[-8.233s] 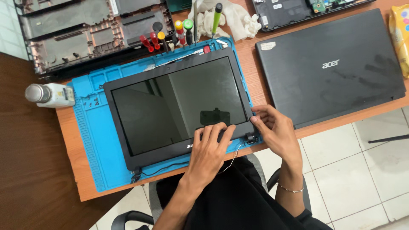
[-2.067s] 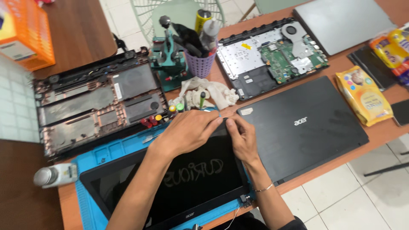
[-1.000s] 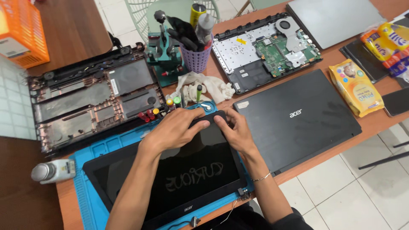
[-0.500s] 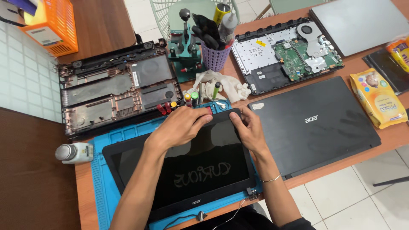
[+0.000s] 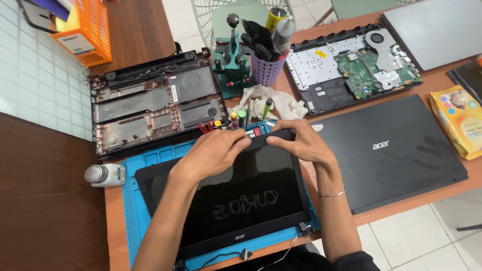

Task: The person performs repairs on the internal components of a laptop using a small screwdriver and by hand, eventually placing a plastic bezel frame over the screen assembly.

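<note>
A detached black laptop screen panel (image 5: 236,200) lies flat on a blue repair mat (image 5: 131,200) on the wooden table. My left hand (image 5: 213,153) rests on the glass near the panel's far edge, its fingertips curled over the black bezel. My right hand (image 5: 298,143) grips the same far edge near its right corner, thumb on the bezel. A thin bracelet circles my right wrist. Loose thin cables trail from the panel's near edge.
A closed black laptop (image 5: 391,150) lies right of the mat. Behind it sit an open laptop base with a green board (image 5: 356,70), an empty bottom case (image 5: 153,108), several screwdrivers (image 5: 226,123), a purple tool cup (image 5: 266,70), a white cloth (image 5: 273,100), a small white bottle (image 5: 105,174), a yellow packet (image 5: 459,120) and an orange crate (image 5: 85,30).
Both hands moved from the panel's near edge up to its far edge. Over the last second they have stayed pinching the far bezel, while the view shifted slightly.
</note>
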